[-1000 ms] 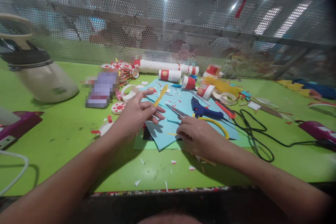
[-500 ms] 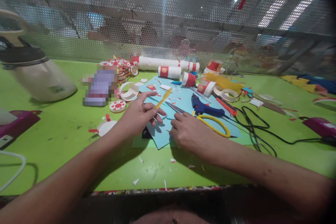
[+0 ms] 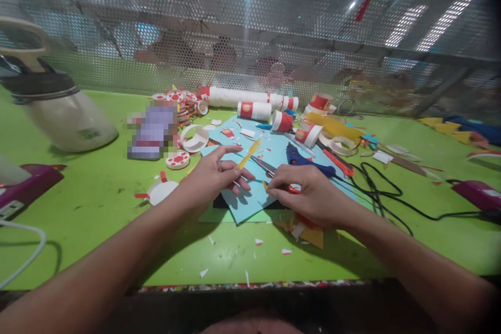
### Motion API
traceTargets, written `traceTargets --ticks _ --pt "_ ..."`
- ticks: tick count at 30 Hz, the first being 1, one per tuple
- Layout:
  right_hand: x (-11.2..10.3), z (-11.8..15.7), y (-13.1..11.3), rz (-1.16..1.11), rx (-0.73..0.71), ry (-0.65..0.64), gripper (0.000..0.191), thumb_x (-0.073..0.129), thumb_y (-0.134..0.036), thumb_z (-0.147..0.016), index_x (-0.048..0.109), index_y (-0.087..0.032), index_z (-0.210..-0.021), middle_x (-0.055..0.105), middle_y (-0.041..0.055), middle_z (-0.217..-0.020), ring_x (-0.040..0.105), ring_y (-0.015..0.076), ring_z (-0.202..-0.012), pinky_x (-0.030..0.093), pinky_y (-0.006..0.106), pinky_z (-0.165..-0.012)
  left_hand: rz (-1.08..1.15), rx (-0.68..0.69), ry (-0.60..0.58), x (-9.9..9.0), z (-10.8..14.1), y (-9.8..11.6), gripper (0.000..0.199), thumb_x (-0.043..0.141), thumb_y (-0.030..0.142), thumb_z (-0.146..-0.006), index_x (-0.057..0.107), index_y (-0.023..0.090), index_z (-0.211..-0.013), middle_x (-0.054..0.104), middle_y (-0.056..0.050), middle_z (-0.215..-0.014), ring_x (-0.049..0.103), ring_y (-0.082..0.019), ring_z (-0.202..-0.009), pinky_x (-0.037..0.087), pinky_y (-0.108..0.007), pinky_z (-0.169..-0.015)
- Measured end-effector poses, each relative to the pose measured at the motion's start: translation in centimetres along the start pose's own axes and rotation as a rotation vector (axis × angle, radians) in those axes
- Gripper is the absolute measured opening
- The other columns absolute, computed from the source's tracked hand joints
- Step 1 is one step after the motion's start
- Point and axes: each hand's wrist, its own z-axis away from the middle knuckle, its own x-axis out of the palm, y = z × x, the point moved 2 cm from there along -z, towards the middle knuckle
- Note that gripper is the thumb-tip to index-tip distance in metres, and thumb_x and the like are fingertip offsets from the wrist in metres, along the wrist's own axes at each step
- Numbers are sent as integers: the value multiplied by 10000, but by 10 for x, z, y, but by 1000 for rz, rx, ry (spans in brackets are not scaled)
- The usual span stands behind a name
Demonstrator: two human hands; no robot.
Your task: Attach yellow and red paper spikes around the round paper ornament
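Observation:
My left hand pinches a thin yellow paper strip between thumb and forefinger, its other fingers loosely spread above light-blue paper. To its right, my right hand has thumb and forefinger together on a small yellow piece. Scissors lie on the blue sheet between the hands, their handles mostly hidden by my right hand. Behind that hand rests a blue glue gun. Orange and yellow scraps show below my right hand.
Paper cups and an orange-red cutter lie beyond the hands. A phone, paper rings and a large sprayer bottle are at the left. Black cables cross the green table at the right.
My right hand has lifted off the yellow scissor handles and now pinches a small yellow piece. Orange and yellow scraps have come into view below it. My left hand still holds the strip.

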Motion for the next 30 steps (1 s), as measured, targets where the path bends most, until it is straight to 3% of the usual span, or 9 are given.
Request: traceTargets --ticks 4,8,21,30 --pt "1 5 1 -392 275 13 166 605 -270 -787 671 -133 -722 586 8 -669 475 106 -602 364 235 -562 104 -45 -50 6 1 -5 437 627 124 -753 438 128 -1147 702 -72 -761 631 -140 -610 456 -222 -529" --pt "9 3 0 -602 407 98 207 629 -328 -756 680 -132 -716 525 -19 -588 417 90 -556 319 228 -523 182 -69 -66 15 5 -6 437 614 139 -775 423 123 -1168 693 -57 -721 646 -159 -613 509 -277 -589" --pt "26 -6 -6 -599 480 220 191 644 -323 -729 691 -142 -690 551 -2 -580 424 98 -532 330 236 -507 157 -122 170 15 10 -1 608 731 119 -675 483 133 -1229 715 -25 -686 628 -132 -487 518 -252 -527" --pt "31 -7 -10 -639 459 223 190 628 -309 -742 657 -139 -662 540 -20 -570 409 88 -521 315 227 -505 117 -84 214 16 8 -5 621 715 79 -659 474 126 -1229 671 3 -655 603 -123 -528 534 -254 -524"
